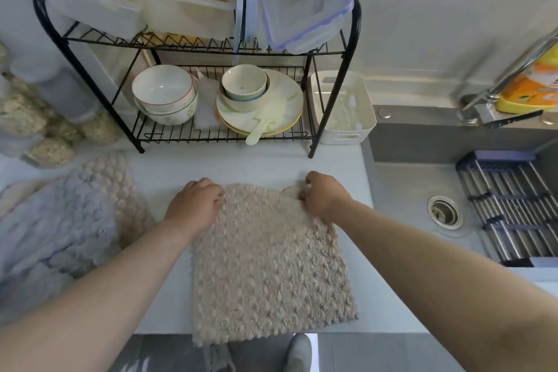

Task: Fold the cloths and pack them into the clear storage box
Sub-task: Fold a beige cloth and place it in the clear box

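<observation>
Head view: at far left a pile of cloths [60,220] waits on the counter [256,166]. The left hand [193,205] grips the far left corner of the beige cloth [268,266], fingers curled over its edge. The cloth is roughly square, with no clear long side. It runs from both grips back toward the person and overhangs the counter's near edge. The right hand [324,193] pinches the far right corner, bunching it. Both hands are equally near, so a fold would likely draw the far edge toward the person. The clear box [305,3] sits on the rack [350,69] beyond. The yellow bottle [534,84] carries print too small to read.
</observation>
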`<state>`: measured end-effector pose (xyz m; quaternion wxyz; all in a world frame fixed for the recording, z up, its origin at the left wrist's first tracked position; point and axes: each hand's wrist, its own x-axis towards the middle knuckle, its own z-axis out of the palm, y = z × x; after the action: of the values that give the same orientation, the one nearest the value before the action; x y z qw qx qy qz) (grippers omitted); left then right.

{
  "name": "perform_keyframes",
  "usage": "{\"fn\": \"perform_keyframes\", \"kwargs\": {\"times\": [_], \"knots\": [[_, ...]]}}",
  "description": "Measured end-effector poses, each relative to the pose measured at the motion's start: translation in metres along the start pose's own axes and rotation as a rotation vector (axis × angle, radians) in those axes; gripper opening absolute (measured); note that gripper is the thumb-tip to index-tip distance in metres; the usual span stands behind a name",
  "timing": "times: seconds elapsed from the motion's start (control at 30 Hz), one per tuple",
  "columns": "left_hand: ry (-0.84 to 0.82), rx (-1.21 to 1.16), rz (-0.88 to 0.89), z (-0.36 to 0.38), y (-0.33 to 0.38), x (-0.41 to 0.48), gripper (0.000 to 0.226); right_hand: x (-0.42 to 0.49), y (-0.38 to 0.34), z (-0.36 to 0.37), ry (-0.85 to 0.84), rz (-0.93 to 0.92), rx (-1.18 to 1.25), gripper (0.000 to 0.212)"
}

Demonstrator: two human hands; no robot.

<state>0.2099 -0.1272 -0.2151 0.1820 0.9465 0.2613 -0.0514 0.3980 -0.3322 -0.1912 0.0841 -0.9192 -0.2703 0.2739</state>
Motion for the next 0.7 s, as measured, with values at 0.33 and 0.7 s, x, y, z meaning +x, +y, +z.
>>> {"fn": "perform_keyframes", "kwargs": {"times": [0.33,0.7], "knots": [[0.112,-0.046,-0.071,-0.018,0.004,0.046,0.008,0.009,0.002,-0.018,0.209,0.043,0.303,0.018],[-0.038,-0.064,-0.069,-0.020,0.005,0.044,0.016,-0.007,0.029,-0.015,0.264,-0.059,0.312,0.015]]}}
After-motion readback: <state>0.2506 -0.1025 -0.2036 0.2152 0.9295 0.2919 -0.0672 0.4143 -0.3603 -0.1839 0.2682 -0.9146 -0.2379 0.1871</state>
